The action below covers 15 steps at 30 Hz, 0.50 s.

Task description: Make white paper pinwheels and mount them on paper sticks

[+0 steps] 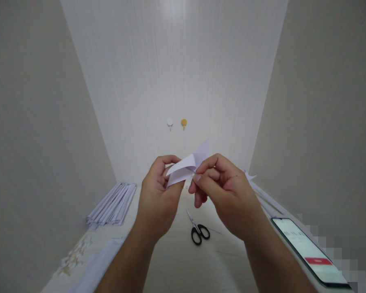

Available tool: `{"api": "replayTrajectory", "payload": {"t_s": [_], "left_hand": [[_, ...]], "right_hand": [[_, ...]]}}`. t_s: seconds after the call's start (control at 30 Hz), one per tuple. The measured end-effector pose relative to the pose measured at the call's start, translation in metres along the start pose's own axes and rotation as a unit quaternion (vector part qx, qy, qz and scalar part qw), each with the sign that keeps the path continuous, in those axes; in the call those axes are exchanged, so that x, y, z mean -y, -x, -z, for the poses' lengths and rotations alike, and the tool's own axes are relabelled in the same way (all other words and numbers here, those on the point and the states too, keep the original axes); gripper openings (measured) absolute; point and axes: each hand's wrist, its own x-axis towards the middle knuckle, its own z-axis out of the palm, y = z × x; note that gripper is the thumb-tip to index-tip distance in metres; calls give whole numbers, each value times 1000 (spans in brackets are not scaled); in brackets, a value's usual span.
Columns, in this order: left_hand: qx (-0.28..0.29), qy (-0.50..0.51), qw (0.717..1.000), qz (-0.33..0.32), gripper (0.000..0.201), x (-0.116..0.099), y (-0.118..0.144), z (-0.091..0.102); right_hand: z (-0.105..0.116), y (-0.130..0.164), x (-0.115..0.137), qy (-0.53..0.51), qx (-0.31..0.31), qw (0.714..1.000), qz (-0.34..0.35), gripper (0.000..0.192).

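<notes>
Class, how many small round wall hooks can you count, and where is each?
2: one round white hook and one round golden-yellow hook right of it, both on the pale back wall, seen above the folded white paper. No others show.

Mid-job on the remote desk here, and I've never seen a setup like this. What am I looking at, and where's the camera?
No machine here: these are a person's bare hands. The single picture comes from a camera worn on the head, looking forward and down. The left hand holds a folded piece of white paper, and the right hand pinches at its right side. On the table below lie black-handled scissors; a bundle of folded paper strips is at left, a lit phone at right.
</notes>
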Motion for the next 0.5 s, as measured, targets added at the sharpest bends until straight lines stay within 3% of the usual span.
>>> {"api": "replayTrajectory", "payload": {"t_s": [0.2, 0.5], "left_hand": [[4, -8, 1000, 27, 19, -5, 2, 1], [12, -87, 996, -1, 14, -7, 1, 2]], "right_hand": [[1, 0, 0, 2, 7, 1000, -9, 12], [4, 2, 0, 39, 35, 999, -15, 11]]}}
